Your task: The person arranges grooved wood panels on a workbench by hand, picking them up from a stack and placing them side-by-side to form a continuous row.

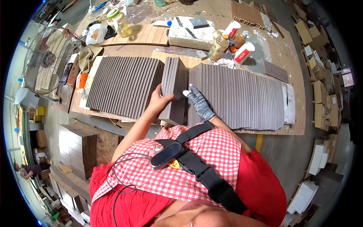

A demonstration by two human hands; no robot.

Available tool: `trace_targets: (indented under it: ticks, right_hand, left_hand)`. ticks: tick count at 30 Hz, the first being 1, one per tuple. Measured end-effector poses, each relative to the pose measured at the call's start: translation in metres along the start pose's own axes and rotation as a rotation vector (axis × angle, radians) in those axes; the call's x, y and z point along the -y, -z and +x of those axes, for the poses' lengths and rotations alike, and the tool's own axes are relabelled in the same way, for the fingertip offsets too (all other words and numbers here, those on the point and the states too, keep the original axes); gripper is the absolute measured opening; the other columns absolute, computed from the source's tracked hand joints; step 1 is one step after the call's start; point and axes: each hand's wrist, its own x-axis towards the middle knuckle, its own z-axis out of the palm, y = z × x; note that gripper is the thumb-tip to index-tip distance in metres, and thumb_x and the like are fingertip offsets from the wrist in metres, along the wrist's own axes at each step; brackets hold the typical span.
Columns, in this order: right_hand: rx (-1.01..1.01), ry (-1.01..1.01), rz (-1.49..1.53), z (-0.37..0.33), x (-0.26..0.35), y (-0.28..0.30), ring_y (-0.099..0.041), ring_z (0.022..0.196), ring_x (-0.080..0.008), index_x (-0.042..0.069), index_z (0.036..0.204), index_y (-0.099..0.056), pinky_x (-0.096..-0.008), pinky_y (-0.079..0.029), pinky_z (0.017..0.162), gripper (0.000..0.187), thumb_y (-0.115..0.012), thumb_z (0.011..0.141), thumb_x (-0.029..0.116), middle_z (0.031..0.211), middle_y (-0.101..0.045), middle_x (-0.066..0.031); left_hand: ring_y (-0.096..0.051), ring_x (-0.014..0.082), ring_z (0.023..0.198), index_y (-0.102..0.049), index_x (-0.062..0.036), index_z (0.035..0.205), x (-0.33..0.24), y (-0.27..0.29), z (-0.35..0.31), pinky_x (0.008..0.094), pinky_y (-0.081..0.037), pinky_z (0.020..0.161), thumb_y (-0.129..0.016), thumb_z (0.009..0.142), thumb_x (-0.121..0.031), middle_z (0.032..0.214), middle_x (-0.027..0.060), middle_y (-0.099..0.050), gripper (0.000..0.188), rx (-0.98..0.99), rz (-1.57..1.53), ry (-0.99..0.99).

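Note:
A small upright bundle of grey-brown boards (174, 75) stands between two long rows of similar boards on the worktable. My bare left hand (159, 100) grips the bundle's left side, its thumb across the top edges and its fingers partly hidden behind. In a grey knit glove with pale fingertips, my right hand (201, 104) lies with fingers stretched out by the gap between the bundle and the right row (242, 96). Whether its fingertips touch the bundle I cannot tell. Close by my left hand is the left row (121, 85), its boards standing on edge.
Beyond the boards, the stained worktable (261, 41) carries a green-lidded jug (119, 23), a white block (191, 34), a bottle (218, 47) and red-and-white canisters (244, 53). A caged fan (48, 58) stands at left. Stacked boards (77, 147) sit below; cartons (320, 96) line the right.

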Motion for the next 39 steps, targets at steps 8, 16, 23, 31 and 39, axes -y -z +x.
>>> trace_targets:
  ticks: [8, 16, 23, 31, 39]
  right_hand:
    - [0.051, -0.353, 0.380, 0.015, 0.001, -0.010, -0.050, 0.114, -0.0206, 0.001, 0.130, -0.047, -0.0333, -0.038, 0.100, 0.070, -0.071, 0.078, 0.041, 0.123, -0.055, -0.0131]
    - [0.010, -0.357, 0.534, 0.012, 0.028, -0.022, -0.061, 0.094, -0.0255, 0.004, 0.118, -0.056, -0.0360, -0.048, 0.087, 0.056, -0.068, 0.073, 0.035, 0.107, -0.063, -0.0137]
    - [-0.267, -0.060, 0.250, 0.027, 0.013, 0.003, -0.058, 0.086, -0.0208, 0.001, 0.101, -0.060, -0.0311, -0.047, 0.079, 0.038, -0.073, 0.068, 0.018, 0.095, -0.063, -0.0105]
    - [-0.362, -0.020, -0.177, 0.031, -0.009, -0.017, -0.055, 0.104, -0.0289, -0.013, 0.128, -0.037, -0.0338, -0.044, 0.091, 0.090, -0.082, 0.058, 0.021, 0.118, -0.055, -0.0230]
    - [-0.395, -0.038, -0.194, 0.023, -0.009, -0.033, -0.048, 0.117, -0.0317, -0.012, 0.138, -0.021, -0.0327, -0.039, 0.100, 0.103, -0.082, 0.060, 0.016, 0.129, -0.046, -0.0265]
  left_hand:
    - [-0.054, 0.0157, 0.088, -0.054, -0.0021, 0.114, -0.024, 0.008, -0.019, 0.0286, -0.045, 0.081, -0.054, 0.075, -0.022, 0.099, 0.0075, -0.058, 0.044, 0.124, -0.566, 0.200]
    - [-0.053, 0.0202, 0.109, -0.040, -0.0027, 0.135, 0.013, 0.019, -0.007, 0.0290, -0.040, 0.094, -0.055, 0.079, -0.029, 0.116, 0.0115, -0.055, 0.064, 0.151, -0.538, 0.222]
    - [-0.038, 0.0374, 0.127, -0.027, 0.0003, 0.142, -0.036, -0.001, -0.026, 0.0402, -0.031, 0.106, -0.076, 0.070, -0.031, 0.135, 0.0276, -0.036, 0.093, 0.025, 0.474, -0.352]
    - [-0.026, 0.0501, 0.130, -0.014, 0.0164, 0.137, -0.001, -0.049, -0.038, 0.0464, -0.029, 0.108, -0.081, 0.057, -0.037, 0.138, 0.0391, -0.023, 0.118, 0.115, 0.846, -0.301]
    - [-0.032, 0.0494, 0.128, -0.013, 0.0207, 0.135, 0.003, -0.046, -0.040, 0.0420, -0.035, 0.105, -0.083, 0.051, -0.038, 0.136, 0.0397, -0.026, 0.124, 0.122, 0.803, -0.224]
